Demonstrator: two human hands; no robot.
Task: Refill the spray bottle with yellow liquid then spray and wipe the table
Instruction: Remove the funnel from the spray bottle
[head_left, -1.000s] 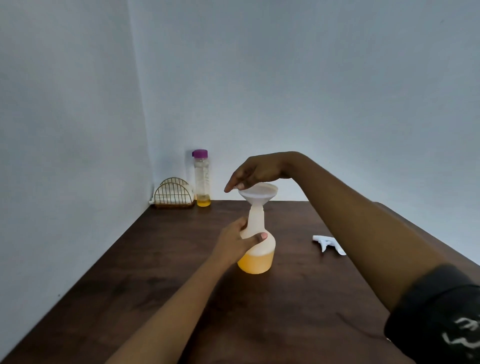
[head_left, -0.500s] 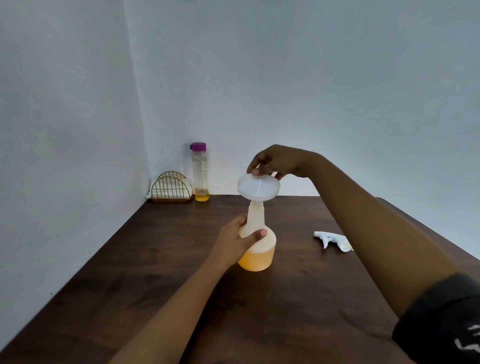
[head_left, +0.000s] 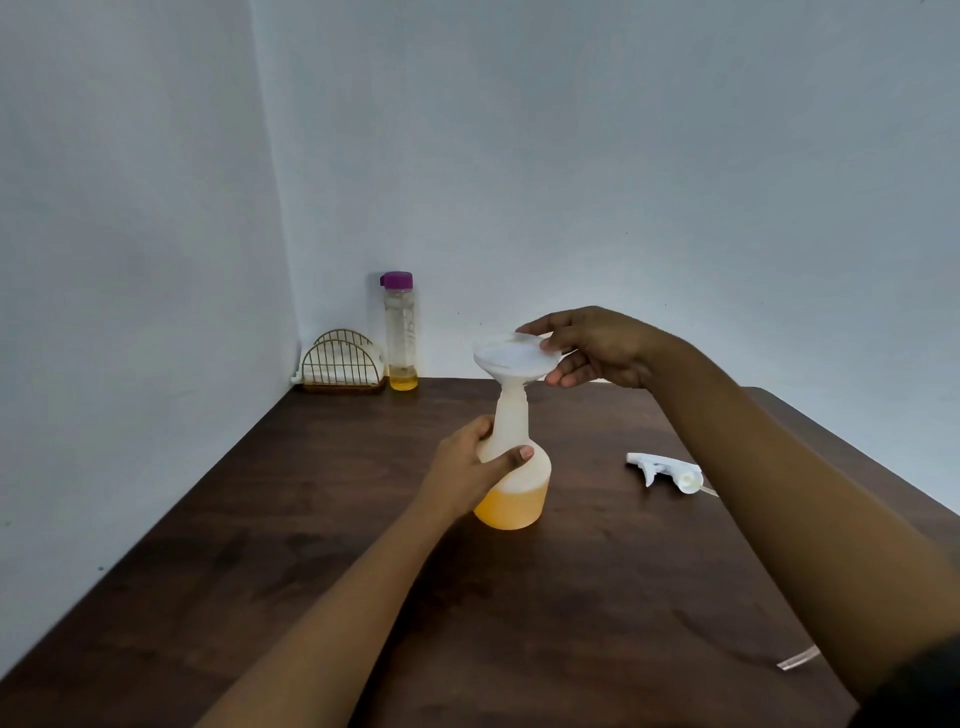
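Observation:
A white translucent spray bottle stands mid-table, its lower part filled with yellow liquid. My left hand grips its neck and shoulder. A white funnel sits in the bottle's mouth, tilted a little. My right hand pinches the funnel's right rim between thumb and fingers. The white trigger spray head lies loose on the table to the right, its tube partly hidden behind my right forearm.
A tall clear bottle with a purple cap and a little yellow liquid stands in the far corner. Beside it is a gold wire holder with white cloth or napkins. The dark wooden table meets walls at left and back.
My right hand moved from over the funnel's left side to its right rim and took hold of it. The funnel tilted slightly. My left hand kept its grip on the bottle.

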